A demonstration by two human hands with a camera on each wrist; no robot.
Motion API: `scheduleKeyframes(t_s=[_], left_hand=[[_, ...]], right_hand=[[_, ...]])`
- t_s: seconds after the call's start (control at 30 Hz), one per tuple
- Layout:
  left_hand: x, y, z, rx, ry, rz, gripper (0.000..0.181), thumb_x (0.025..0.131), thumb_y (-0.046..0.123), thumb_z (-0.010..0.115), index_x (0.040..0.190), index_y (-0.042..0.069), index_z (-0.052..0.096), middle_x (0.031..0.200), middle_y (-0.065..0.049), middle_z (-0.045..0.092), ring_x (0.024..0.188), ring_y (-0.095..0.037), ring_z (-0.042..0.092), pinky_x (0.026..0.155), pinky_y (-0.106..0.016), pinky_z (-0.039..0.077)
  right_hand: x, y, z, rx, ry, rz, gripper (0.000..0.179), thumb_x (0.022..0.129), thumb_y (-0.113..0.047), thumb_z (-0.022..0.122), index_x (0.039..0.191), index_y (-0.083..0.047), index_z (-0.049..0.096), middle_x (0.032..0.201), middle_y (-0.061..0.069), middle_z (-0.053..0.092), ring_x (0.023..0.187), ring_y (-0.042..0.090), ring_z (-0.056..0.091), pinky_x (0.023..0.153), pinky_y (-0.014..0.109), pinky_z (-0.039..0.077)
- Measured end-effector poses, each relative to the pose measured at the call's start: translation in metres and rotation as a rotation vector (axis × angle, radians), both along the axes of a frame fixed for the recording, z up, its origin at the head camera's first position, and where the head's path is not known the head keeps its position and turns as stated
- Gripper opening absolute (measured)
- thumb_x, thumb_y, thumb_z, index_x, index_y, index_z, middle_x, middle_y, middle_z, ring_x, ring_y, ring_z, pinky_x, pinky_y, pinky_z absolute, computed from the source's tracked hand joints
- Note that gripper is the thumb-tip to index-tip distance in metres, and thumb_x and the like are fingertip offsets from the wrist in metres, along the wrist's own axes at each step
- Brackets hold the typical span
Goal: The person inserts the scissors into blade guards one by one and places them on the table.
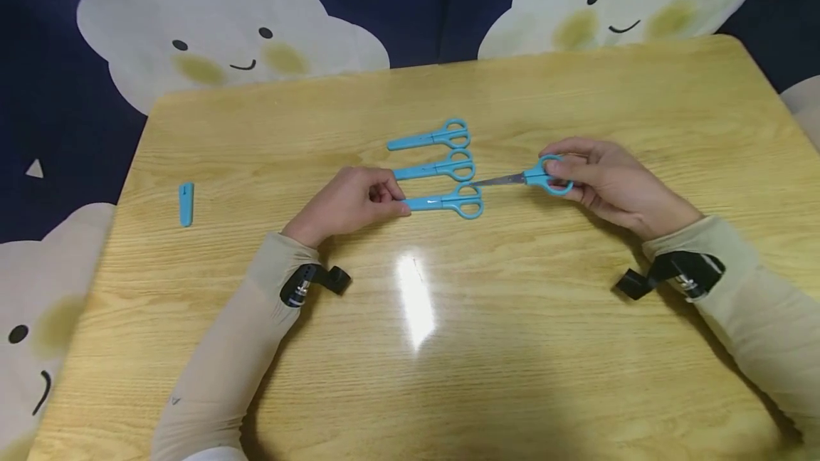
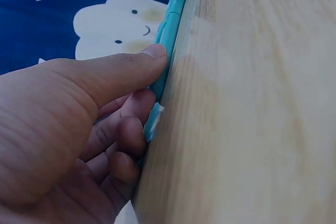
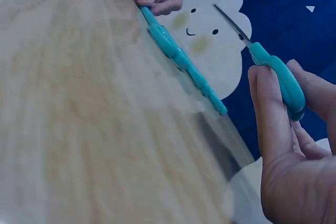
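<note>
Three pairs of blue scissors with covered blades lie in a column mid-table: the far pair [image 1: 419, 141], the middle pair [image 1: 426, 170] and the near pair [image 1: 432, 203]. My left hand [image 1: 346, 205] pinches the covered tip of the near pair; in the left wrist view, its thumb [image 2: 131, 69] presses on the blue plastic. My right hand [image 1: 615, 187] holds a fourth pair of scissors [image 3: 289, 85] by its blue handles. Its bare metal blades [image 1: 502, 180] look closed and point left, with the tip over the near pair's handle loops in the head view.
A loose blue blade cover [image 1: 186, 205] lies by itself at the table's left side. The wooden table [image 1: 487, 347] has a bright glare spot in front of the scissors. A dark blue cloth with clouds [image 1: 429, 13] hangs behind the far edge.
</note>
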State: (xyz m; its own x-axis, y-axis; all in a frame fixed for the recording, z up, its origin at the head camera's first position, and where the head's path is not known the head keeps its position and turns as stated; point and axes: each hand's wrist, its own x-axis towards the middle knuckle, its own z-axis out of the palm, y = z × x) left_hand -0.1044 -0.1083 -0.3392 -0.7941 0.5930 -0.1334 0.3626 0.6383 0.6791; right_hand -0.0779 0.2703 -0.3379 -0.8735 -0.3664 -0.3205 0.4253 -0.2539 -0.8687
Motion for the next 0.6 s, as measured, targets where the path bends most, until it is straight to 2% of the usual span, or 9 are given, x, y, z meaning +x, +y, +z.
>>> scheduleKeyframes(t_s=[0.2,0.37,0.6], left_hand=[[-0.0011,-0.0006,0.0001,0.004,0.007,-0.019,0.016,0.087,0.036,0.073,0.093,0.021,0.069,0.078,0.003,0.064,0.069,-0.012,0.056,0.067,-0.027,0.047],[-0.0016,-0.0006,-0.0001,0.004,0.007,-0.022,0.017,0.087,0.036,0.073,0.093,0.02,0.069,0.077,0.002,0.063,0.067,-0.012,0.055,0.066,-0.027,0.046],[-0.0017,-0.001,-0.0002,-0.01,0.02,-0.024,0.017,0.087,0.036,0.073,0.092,0.02,0.069,0.076,0.003,0.065,0.066,-0.012,0.057,0.065,-0.027,0.046]], right_hand=[[0.0034,-0.0024,-0.0028,-0.045,-0.077,0.05,0.021,0.095,0.002,0.056,0.115,0.0,0.062,0.096,0.01,0.073,0.082,0.013,0.073,0.069,0.019,0.058],[0.0044,-0.0013,-0.004,-0.069,-0.083,0.073,0.024,0.095,0.003,0.055,0.118,0.0,0.062,0.1,0.011,0.072,0.086,0.014,0.073,0.075,0.019,0.058],[0.0034,-0.0013,-0.0085,-0.107,-0.068,0.069,0.026,0.096,0.004,0.053,0.12,0.001,0.062,0.1,0.011,0.072,0.084,0.014,0.073,0.074,0.019,0.058]])
